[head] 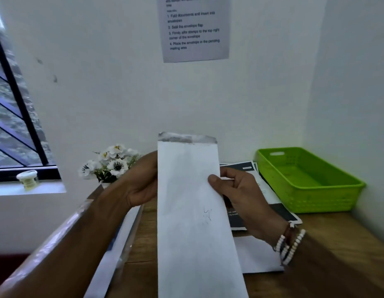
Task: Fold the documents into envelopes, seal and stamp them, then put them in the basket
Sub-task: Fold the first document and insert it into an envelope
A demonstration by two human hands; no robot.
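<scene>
**Insp. A:** Status of the item?

**Insp. B:** 1 white envelope [191, 201], held upright in front of the person, above the wooden table [337, 244], not touching it. Grey strip across its top end. Faint pen scribble on the face, lower right.

**Insp. A:** Hands?

**Insp. B:** Left hand [141, 181] grips the left edge at approx. mid-height. Its fingers go behind the paper, so can't tell if spread or together. Right hand [240, 190] pinches the right edge: thumb [214, 181] pressed flat on the front, fingers curled behind. Beaded bracelets [290, 246] on the right wrist.

**Insp. A:** Basket?

**Insp. B:** Green plastic basket [328, 203] at the far right of the table, by the wall, well apart from the envelope. Nothing visible inside.

**Insp. A:** Docs?

**Insp. B:** Dark-printed documents [281, 209] lie flat on the table below the right hand, just beside the basket. A white sheet [257, 254] lies nearer the person (partly hidden by the wrist).

**Insp. A:** Surroundings?

**Insp. B:** White artificial flowers [111, 162] at the table's back left. Instruction sheet [195, 29] on the wall, 4 numbered steps. Small lidded jar [27, 179] on the windowsill.
</scene>
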